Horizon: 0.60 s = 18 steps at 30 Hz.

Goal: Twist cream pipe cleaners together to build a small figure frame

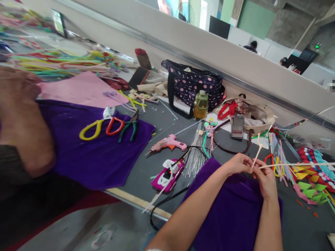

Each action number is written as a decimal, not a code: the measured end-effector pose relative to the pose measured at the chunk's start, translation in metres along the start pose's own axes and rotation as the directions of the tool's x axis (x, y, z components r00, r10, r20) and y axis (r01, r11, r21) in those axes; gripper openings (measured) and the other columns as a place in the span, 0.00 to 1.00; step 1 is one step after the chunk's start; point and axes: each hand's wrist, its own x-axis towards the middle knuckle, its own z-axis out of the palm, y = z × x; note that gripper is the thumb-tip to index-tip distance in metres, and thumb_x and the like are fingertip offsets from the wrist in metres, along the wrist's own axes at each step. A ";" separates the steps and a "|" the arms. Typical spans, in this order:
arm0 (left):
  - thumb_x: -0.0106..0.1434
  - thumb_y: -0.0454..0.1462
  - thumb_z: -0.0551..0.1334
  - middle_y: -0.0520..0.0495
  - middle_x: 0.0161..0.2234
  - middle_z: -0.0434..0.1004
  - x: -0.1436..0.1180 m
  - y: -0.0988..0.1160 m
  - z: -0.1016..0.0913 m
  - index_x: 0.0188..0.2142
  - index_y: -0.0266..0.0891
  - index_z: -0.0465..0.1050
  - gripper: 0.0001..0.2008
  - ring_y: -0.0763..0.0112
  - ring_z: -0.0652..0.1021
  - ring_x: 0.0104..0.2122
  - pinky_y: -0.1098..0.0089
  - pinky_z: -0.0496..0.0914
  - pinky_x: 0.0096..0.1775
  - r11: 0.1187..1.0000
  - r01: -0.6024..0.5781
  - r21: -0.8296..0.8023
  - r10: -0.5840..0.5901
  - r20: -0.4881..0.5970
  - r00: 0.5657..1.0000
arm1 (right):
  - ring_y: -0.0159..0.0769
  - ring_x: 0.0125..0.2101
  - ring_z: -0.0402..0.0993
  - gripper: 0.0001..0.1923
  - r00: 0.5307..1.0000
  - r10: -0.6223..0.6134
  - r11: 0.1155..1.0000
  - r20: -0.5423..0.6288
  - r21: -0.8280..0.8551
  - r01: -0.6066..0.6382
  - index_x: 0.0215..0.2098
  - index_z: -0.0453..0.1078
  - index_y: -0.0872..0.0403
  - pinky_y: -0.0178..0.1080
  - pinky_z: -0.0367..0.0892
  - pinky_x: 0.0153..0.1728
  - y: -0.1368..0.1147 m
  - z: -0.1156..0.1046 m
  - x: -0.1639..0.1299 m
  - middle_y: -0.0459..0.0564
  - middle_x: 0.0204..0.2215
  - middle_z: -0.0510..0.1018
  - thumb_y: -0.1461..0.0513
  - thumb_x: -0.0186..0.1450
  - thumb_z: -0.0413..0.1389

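Observation:
My left hand [239, 164] and my right hand [267, 179] meet over a purple cloth [225, 209] at the table's front edge. Both have their fingertips pinched on a cream pipe cleaner [300, 164]. Its twisted part [258, 152] rises from between my fingers, while a long straight length runs off to the right. Where the fingers meet, the exact join is hidden. Close behind my right hand lie orange- and yellow-handled tools [277, 168] and a bundle of pastel pipe cleaners [282, 158].
Left of my arms lie a pink glue gun [172, 142], a magenta device [171, 177] with a cord, and clear sticks [196, 153]. A co-worker's blurred arm [28, 132] rests by another purple cloth [104, 164] with scissors [91, 130] and green pliers [128, 129]. Bags [195, 82] stand behind.

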 end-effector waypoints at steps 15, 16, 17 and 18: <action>0.44 0.36 0.70 0.54 0.20 0.71 -0.005 0.000 0.003 0.28 0.32 0.75 0.11 0.80 0.67 0.21 0.76 0.58 0.25 0.996 -0.032 -0.084 0.041 0.105 0.994 | 0.29 0.19 0.67 0.16 0.992 0.104 0.988 -0.072 0.122 -0.095 0.35 0.75 0.55 0.31 0.59 0.19 -0.005 0.003 -0.004 0.45 0.21 0.76 0.57 0.50 0.66; 0.43 0.37 0.70 0.54 0.21 0.71 -0.005 -0.001 0.004 0.28 0.32 0.75 0.12 0.80 0.67 0.21 0.77 0.58 0.24 0.996 -0.040 -0.085 0.050 0.112 0.992 | 0.29 0.19 0.67 0.16 0.991 0.111 0.985 -0.073 0.137 -0.100 0.35 0.75 0.55 0.31 0.59 0.19 -0.006 0.003 -0.004 0.45 0.21 0.76 0.57 0.50 0.66; 0.43 0.37 0.70 0.54 0.21 0.71 -0.004 -0.002 0.004 0.28 0.32 0.75 0.12 0.80 0.67 0.21 0.77 0.57 0.24 0.996 -0.046 -0.081 0.055 0.118 0.991 | 0.29 0.19 0.67 0.15 0.991 0.110 0.984 -0.078 0.148 -0.098 0.34 0.75 0.55 0.31 0.60 0.19 -0.006 0.003 -0.004 0.44 0.20 0.76 0.57 0.50 0.67; 0.44 0.38 0.70 0.54 0.21 0.71 -0.003 -0.003 0.005 0.28 0.32 0.75 0.13 0.80 0.66 0.21 0.77 0.57 0.23 0.996 -0.049 -0.072 0.057 0.121 0.991 | 0.29 0.18 0.67 0.14 0.991 0.104 0.984 -0.084 0.154 -0.090 0.33 0.74 0.55 0.31 0.59 0.19 -0.006 0.003 -0.004 0.44 0.20 0.75 0.57 0.50 0.67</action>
